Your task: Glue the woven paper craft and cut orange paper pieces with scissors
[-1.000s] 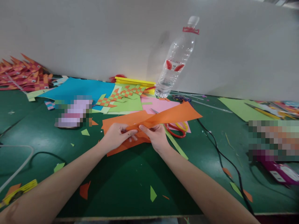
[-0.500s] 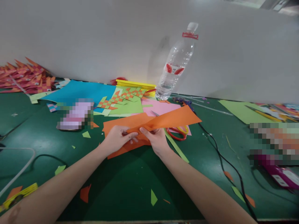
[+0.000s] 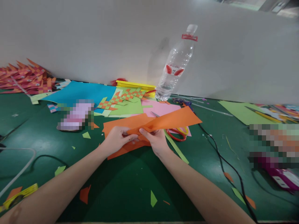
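Note:
Both of my hands grip one strip of orange paper [image 3: 178,117], bent or folded where they meet, its wide end reaching out to the right. My left hand [image 3: 119,138] pinches the strip's left end. My right hand [image 3: 157,140] holds it close by, thumb on top and fingers underneath. Under the hands lies a larger orange sheet [image 3: 126,121], partly covered by them. Just right of my right hand, scissors with red and yellow handles [image 3: 178,133] rest on pink paper [image 3: 163,108], their blades mostly hidden by the strip.
A clear water bottle [image 3: 174,67] leans at the back wall. Woven paper fish [image 3: 122,97] lie on green paper beside a blue sheet [image 3: 86,93]. A blurred-out phone [image 3: 76,116] is at left. A black cable [image 3: 217,149] crosses the right side, near a purple device [image 3: 277,174].
My left thumb and fingers have shifted slightly on the strip's left end. The strip's wide right end stays nearly where it was.

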Action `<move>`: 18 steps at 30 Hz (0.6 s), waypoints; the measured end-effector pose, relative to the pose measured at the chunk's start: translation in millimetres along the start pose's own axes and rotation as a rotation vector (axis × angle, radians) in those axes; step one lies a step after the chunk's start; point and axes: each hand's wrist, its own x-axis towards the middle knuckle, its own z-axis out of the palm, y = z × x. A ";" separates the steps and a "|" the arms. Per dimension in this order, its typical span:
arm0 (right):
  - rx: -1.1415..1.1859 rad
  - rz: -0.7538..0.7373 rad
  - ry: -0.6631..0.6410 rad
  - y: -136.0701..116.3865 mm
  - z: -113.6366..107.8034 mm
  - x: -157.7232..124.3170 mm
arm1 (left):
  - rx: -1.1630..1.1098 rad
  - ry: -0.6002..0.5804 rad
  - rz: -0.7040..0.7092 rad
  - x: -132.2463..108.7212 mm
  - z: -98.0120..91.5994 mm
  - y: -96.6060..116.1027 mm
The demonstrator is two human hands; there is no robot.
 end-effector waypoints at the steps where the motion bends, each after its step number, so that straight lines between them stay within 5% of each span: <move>1: 0.003 0.002 0.000 -0.1 0.0 -0.3 | -0.003 -0.001 -0.010 0.0 0.2 0.0; 18: -0.155 0.046 0.088 1.1 -6.5 1.6 | 0.098 -0.011 -0.015 1.1 -0.4 -2.1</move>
